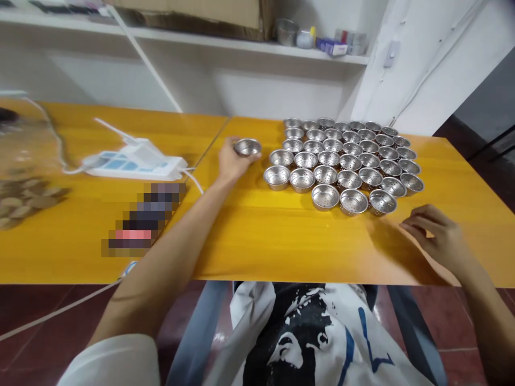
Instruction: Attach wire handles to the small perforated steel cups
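Note:
My left hand (233, 161) is closed around a small round metal cup (248, 147) with a rolled rim, holding it upright to the left of a group of similar cups. These are shiny steel cups with small holes in the bottom and sides, set close together in rows; one at the front is the perforated cup (353, 202). Near the front right corner of the group, my right hand (436, 236) hovers above the table, its fingers loosely bent with a gap between thumb and fingers. Nothing shows in it.
A white power strip (137, 167) with a plugged-in adapter and cables lies on the yellow table (257, 236). Left of it is a pile of brown round pieces (28, 201), blurred. A pixelated dark object (151, 214) rests beside my left forearm. Behind, a shelf (225, 43) carries a cardboard box.

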`<state>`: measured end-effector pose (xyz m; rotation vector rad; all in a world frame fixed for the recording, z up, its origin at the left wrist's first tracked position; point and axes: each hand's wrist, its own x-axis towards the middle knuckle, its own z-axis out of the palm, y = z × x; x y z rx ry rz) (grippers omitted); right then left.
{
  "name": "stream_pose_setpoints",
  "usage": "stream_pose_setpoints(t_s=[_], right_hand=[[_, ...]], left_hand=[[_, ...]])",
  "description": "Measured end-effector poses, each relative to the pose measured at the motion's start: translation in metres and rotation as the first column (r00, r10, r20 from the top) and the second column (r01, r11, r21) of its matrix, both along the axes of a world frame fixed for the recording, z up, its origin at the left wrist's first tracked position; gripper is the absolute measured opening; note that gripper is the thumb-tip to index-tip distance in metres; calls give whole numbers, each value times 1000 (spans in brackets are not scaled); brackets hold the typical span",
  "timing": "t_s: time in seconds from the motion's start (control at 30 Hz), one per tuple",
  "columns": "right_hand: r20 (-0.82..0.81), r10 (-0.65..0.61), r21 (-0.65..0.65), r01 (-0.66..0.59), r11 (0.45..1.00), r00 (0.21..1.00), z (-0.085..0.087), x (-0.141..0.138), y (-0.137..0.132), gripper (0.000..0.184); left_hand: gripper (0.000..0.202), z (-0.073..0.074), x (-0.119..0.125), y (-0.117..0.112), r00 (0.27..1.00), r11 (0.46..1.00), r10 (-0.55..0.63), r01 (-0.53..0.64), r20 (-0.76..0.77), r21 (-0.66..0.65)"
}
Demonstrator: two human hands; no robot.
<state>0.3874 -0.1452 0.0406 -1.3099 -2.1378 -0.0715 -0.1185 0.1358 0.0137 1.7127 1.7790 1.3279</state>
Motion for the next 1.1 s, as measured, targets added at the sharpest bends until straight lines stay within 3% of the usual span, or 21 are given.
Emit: stream_pose_setpoints(t_s=[0.07,0.13,0.23,0.33,0.43,0.53,0.63,0.73,0.8,0.9,0.97,1.03,1.1], right_hand=[[39,42,-124,-37,992,998,-17,8,-8,20],[69,74,-180,-61,982,995,-22,9,-13,21],[115,27,-82,-18,996,993,-7,2,-9,18],[154,27,60,-36,998,988,18,-18,6,12],[201,173,122,-200,972,964,33,-54,32,12],[273,324,123,-366,922,906,34,-95,58,13],[346,397,150,-468,871,850,33,-127,72,18],[362,422,185,-507,842,831,39,-148,74,18],[407,420,190,-525,830,811,44,-159,74,24],[512,435,129,-567,814,741,50,-169,78,35],[501,479,63,-583,810,721,51,-170,82,33],[378,552,-20,-589,808,744,52,-165,83,35],[186,623,-96,-616,781,760,53,-157,83,37]], left_hand=[[76,-14,-1,9,998,997,60,-61,-18,-56],[81,-19,0,9,999,998,40,-41,-26,-45],[87,-8,-4,-7,999,999,-3,4,-47,36],[72,12,-8,-43,986,973,-101,127,-135,194],[53,17,-1,-83,875,914,-326,388,-358,115],[55,7,9,-104,755,897,-399,438,-521,-53],[51,2,8,-115,788,922,-361,381,-498,-65],[45,16,5,-135,844,899,-368,430,-390,82],[41,33,11,-152,789,802,-517,582,-331,135],[40,54,34,-167,560,546,-794,828,-236,126],[40,61,51,-167,429,417,-888,903,-164,105],[43,61,65,-161,357,351,-930,933,-87,79],[48,58,76,-153,332,329,-943,943,-37,54]])
